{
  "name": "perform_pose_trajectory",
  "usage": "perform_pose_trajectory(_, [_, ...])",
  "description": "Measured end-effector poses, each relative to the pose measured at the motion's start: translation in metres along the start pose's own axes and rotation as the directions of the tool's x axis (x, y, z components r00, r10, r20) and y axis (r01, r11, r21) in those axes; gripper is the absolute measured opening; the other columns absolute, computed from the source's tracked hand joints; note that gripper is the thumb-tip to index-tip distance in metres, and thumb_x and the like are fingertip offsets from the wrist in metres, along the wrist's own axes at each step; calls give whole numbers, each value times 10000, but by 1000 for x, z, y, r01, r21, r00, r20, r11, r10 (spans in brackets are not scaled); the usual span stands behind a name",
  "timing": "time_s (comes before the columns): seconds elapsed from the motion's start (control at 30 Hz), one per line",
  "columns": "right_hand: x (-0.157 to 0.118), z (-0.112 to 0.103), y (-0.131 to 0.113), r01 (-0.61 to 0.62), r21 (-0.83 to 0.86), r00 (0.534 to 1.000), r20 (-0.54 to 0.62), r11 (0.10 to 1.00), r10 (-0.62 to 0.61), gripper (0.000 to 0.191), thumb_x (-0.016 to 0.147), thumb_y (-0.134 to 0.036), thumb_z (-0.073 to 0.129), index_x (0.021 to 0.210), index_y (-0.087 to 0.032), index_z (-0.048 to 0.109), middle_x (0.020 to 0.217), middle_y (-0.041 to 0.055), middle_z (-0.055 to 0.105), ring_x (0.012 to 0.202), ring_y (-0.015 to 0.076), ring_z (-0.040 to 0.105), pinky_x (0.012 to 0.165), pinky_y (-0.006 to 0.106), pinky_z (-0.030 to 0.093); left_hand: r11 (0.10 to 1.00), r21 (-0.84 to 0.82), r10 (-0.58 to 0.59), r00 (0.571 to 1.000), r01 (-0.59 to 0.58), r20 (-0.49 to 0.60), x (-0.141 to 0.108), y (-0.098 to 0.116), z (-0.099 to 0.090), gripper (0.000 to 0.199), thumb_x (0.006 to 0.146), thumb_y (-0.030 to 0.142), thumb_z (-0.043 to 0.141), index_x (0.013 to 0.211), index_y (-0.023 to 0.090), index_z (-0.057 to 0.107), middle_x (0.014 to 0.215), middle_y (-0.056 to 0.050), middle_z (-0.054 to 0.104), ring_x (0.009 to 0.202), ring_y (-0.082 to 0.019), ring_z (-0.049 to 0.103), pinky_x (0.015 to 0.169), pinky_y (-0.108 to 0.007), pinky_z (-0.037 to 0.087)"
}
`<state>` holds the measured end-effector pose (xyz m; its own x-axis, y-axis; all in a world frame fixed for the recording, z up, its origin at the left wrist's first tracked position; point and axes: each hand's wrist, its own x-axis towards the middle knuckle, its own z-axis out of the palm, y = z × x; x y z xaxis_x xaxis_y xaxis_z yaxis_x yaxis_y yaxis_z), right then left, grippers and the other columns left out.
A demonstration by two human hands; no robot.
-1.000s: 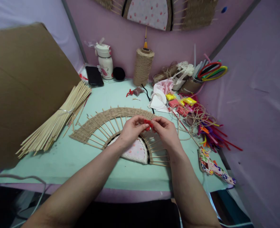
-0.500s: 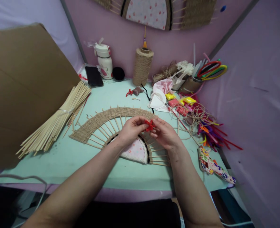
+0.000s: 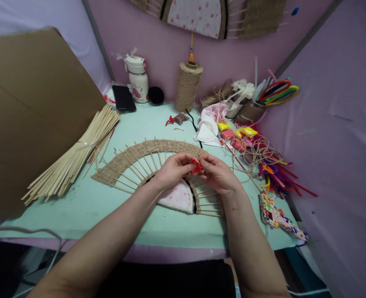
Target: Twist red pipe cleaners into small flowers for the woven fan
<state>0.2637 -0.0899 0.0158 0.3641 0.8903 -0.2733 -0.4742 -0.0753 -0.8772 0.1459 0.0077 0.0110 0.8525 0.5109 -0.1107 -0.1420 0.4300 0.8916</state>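
Between my two hands is a small red pipe cleaner (image 3: 196, 166) bent into a flower-like shape. My left hand (image 3: 178, 167) pinches it from the left between thumb and forefinger. From the right, the fingertips of my right hand (image 3: 215, 171) close on its other side. Both hands hover over a fan-shaped weaving (image 3: 161, 145) of thin sticks and jute twine, lying flat on the table. Its half-round centre (image 3: 176, 198) is pale spotted cloth edged in black. My hands and wrists hide part of the fan.
Left are a tied bundle of sticks (image 3: 68, 157) and a cardboard sheet (image 3: 37, 107). A twine cone (image 3: 187, 87), white bottle (image 3: 138, 80) and phone (image 3: 124, 98) stand or lie behind. Right lie colourful pipe cleaners (image 3: 279, 178), yellow packets (image 3: 246, 131) and a flower-patterned object (image 3: 273, 213).
My fingers have shifted slightly around the red pipe cleaner, and its shape looks a little turned. The view has moved slightly; the things on the table lie as before.
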Motion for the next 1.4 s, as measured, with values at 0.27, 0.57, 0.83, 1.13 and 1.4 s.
perform_pose_trajectory(0.27, [5,0,4,36,54,998,-58,998,-33,329,610,-347,829,755,-187,581,633,-49,569,544,70,509,456,175,310,995,-80,-64,997,62,-34,-1,-1,1,307,627,267,801,877,158,659,738,-21,696,652,-108,643,618,-216,456])
perform_pose_trajectory(0.57, [6,2,5,4,-43,990,-142,999,-11,342,592,-391,824,736,-187,591,592,-54,573,517,76,494,463,190,317,1000,23,7,996,-5,-92,1,-3,-1,233,621,208,772,830,142,692,709,-20,707,650,-115,643,619,-220,464])
perform_pose_trajectory(0.83, [5,0,5,291,-409,901,-186,865,-391,264,729,-409,707,885,-216,618,788,-14,627,646,121,538,598,246,424,996,85,-22,986,36,-166,2,-2,0,177,615,217,753,763,127,714,705,-35,717,660,-132,643,688,-260,494])
perform_pose_trajectory(1.13, [6,3,12,301,-507,894,-144,808,-423,197,800,-378,644,763,-193,588,653,-29,563,583,110,492,556,236,389,985,169,88,958,-42,-273,2,-4,5,167,619,212,745,754,124,703,711,-38,719,671,-144,647,651,-255,496])
perform_pose_trajectory(1.4, [4,10,14,322,-614,852,-144,721,-503,160,846,-345,572,787,-197,551,722,-17,556,661,132,497,612,258,389,974,215,125,954,-66,-274,1,-5,5,195,675,287,734,786,136,679,700,-24,697,651,-126,627,616,-228,478])
